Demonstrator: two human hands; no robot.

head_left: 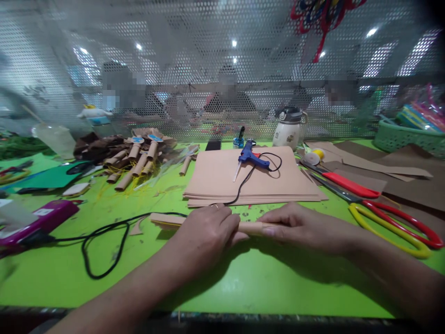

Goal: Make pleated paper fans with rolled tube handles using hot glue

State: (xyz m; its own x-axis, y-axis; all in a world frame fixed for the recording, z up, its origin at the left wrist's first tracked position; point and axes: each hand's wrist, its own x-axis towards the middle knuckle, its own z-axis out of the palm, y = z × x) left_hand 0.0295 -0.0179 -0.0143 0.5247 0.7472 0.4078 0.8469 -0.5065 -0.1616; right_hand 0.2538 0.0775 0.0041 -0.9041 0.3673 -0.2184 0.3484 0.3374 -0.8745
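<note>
Both hands grip a rolled tan paper tube (253,228) held level just over the green tabletop. My left hand (208,232), with a ring on one finger, wraps over its left part. The fingers of my right hand (299,226) pinch its right end. A flat layered tan paper piece (167,220) sticks out left of my left hand; how it joins the tube is hidden. Just beyond the hands lies a stack of tan paper sheets (222,178). On that stack rests a blue glue gun (252,157), its nozzle pointing toward me and its black cord trailing left.
Large scissors (368,197) with red and yellow handles lie at right, near brown paper sheets (399,171). A pile of paper tubes (134,169) is at back left. A purple device (45,222) and looped black cord (104,232) are at left. A jug (288,127) stands behind.
</note>
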